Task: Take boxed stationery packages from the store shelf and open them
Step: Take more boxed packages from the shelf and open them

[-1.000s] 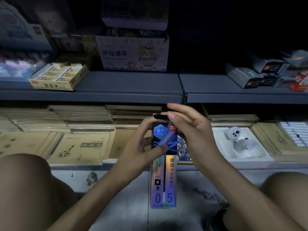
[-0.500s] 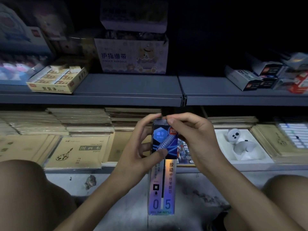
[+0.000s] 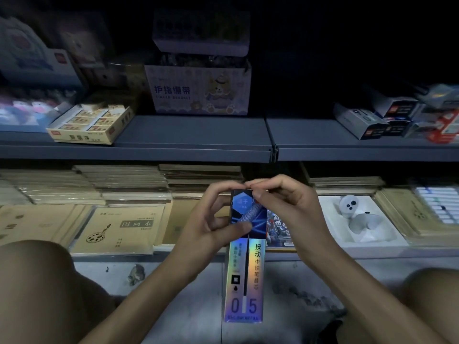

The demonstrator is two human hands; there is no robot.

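A person crouched before a stationery store's shelf [image 3: 193,135] holds a tall holographic gel pen refill box [image 3: 244,281] upright in the air, in front of the lower tier of drawing books [image 3: 119,227]. The left hand [image 3: 206,219] clamps the box's upper half, thumb across the printed face. The right hand [image 3: 285,207] pinches its top end (the flap itself is hidden by fingers). The carton looks light, thin-walled and glossy, likely slick and easily crushed, so a hold on its side edges near the top seems best.
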